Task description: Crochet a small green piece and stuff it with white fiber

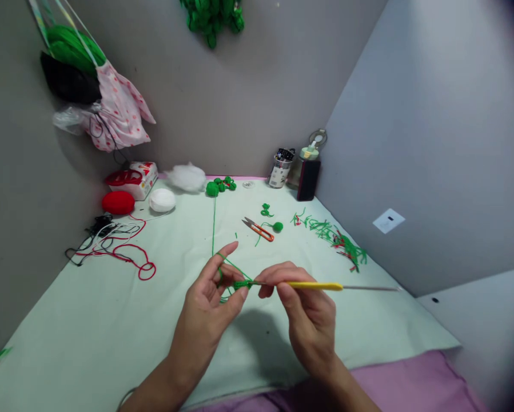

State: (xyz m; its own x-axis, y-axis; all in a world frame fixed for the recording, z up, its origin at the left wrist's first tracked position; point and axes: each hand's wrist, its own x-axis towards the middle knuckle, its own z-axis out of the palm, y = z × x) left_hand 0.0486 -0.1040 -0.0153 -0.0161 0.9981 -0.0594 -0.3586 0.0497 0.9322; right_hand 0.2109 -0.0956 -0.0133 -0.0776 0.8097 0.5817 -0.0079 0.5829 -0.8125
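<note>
My left hand (pixel 211 297) pinches a small green crochet piece (pixel 240 284) between thumb and fingers, with green yarn (pixel 214 229) looped over its raised index finger and running away toward the back of the table. My right hand (pixel 303 309) is closed around a yellow-handled crochet hook (pixel 317 285); its metal tip meets the green piece and its metal tail points right. Both hands hover over the pale green cloth (pixel 111 320).
Orange snips (pixel 259 229) and a green ball (pixel 278 226) lie behind the hands. Green yarn scraps (pixel 338 240) litter the right. Red yarn (pixel 118 202), white yarn (pixel 162 199), loose red strand (pixel 128 254), stuffing (pixel 187 176), green pieces (pixel 220 185), a cup (pixel 279 169), a bottle (pixel 308 171) sit at the back.
</note>
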